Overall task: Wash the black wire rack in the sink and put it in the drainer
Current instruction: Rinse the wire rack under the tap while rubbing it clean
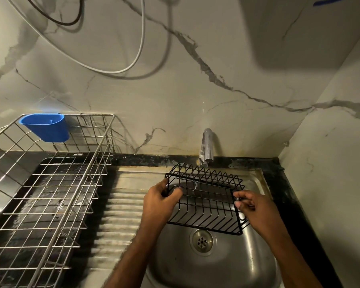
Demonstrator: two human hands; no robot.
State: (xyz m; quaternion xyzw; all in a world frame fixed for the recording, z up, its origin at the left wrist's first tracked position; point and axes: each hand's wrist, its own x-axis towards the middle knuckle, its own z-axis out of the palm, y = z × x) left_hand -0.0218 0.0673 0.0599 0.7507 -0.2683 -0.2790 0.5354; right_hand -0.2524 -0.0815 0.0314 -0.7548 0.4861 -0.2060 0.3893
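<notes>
The black wire rack (pixel 208 204) is held level above the steel sink (pixel 256 265), just under the chrome tap (pixel 206 147). A thin stream of water falls from the tap onto the rack's far side. My left hand (pixel 161 201) grips the rack's left edge, fingers curled round the wires. My right hand (pixel 250 206) pinches the rack's right edge between thumb and fingers. The metal wire drainer (pixel 50 183) stands to the left on a dark tray.
A blue plastic cup holder (pixel 47 126) hangs on the drainer's back rim. A ribbed steel draining board (pixel 119 221) lies between drainer and sink bowl. The drain (pixel 202 240) sits below the rack. Marble walls close in behind and at right; cables hang above.
</notes>
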